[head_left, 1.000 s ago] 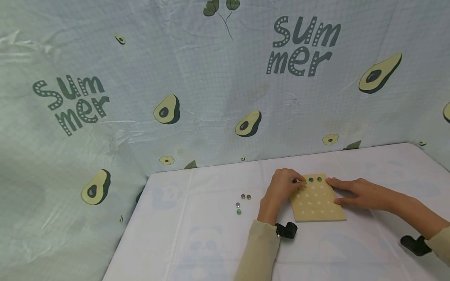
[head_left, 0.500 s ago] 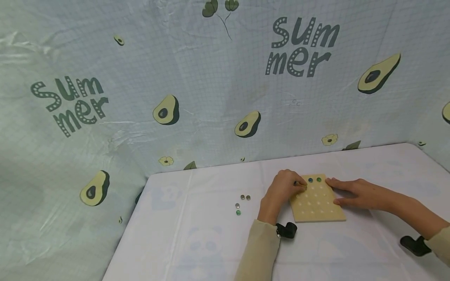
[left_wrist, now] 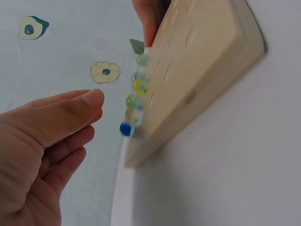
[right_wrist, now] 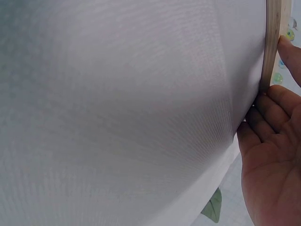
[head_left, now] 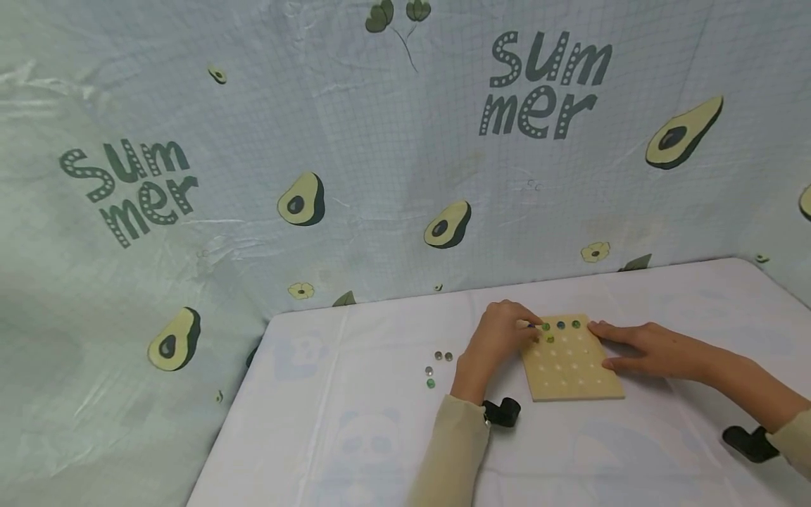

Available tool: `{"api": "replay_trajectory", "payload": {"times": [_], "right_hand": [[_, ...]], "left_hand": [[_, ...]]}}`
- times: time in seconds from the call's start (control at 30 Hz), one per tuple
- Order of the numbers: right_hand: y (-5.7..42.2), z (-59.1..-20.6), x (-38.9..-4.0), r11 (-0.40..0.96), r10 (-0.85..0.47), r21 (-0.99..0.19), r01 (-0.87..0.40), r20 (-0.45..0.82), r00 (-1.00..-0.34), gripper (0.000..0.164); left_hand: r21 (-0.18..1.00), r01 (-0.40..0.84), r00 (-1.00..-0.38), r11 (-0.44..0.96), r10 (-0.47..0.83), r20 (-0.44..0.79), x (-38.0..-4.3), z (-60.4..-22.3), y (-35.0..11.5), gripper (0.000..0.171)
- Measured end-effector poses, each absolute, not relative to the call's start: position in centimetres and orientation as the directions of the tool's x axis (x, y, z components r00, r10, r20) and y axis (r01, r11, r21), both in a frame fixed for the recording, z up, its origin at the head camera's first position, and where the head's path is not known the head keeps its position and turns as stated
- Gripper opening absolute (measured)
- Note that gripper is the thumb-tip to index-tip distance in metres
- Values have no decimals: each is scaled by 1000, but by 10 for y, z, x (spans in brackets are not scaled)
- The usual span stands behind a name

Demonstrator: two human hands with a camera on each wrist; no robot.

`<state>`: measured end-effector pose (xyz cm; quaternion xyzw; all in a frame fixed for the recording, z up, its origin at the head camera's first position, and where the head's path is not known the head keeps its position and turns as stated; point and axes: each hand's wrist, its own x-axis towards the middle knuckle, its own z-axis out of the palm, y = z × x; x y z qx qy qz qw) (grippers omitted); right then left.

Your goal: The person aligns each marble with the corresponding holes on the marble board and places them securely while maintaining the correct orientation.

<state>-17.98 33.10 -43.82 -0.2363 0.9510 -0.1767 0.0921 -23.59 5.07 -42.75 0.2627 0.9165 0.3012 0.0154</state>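
Left wrist: left hand (left_wrist: 40, 141), fingers narrow, seemingly empty; yellow marble (left_wrist: 140, 86) looks placed; right hand (right_wrist: 275, 146), fingers wide, touches wooden board (left_wrist: 193, 52); next, probably, fetching the loose green marble (head_left: 431, 384).

The board (head_left: 576, 391) is viewed downward from the head. From close beside, it is shared by both wrist views.
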Motion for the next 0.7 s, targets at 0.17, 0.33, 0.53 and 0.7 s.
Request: {"api": "replay_trajectory", "payload": {"times": [0.17, 0.33, 0.53, 0.7], "right_hand": [[331, -437, -180, 834, -473, -374, -405, -108, -874, 80], [330, -437, -180, 828, -487, -370, -422, -99, -868, 80], [331, -435, -180, 826, -483, -380, -417, -94, -870, 80], [331, -435, -180, 823, -482, -391, -411, -101, -870, 80]], "left_hand": [[626, 439, -871, 644, 476, 121, -237, -423, 22, 16], [604, 486, -855, 631, 488, 178, -236, -413, -14, 18], [609, 481, -854, 631, 493, 163, -231, -403, -59, 19], [609, 458, -858, 648, 501, 112, -224, -402, -85, 19]]}}
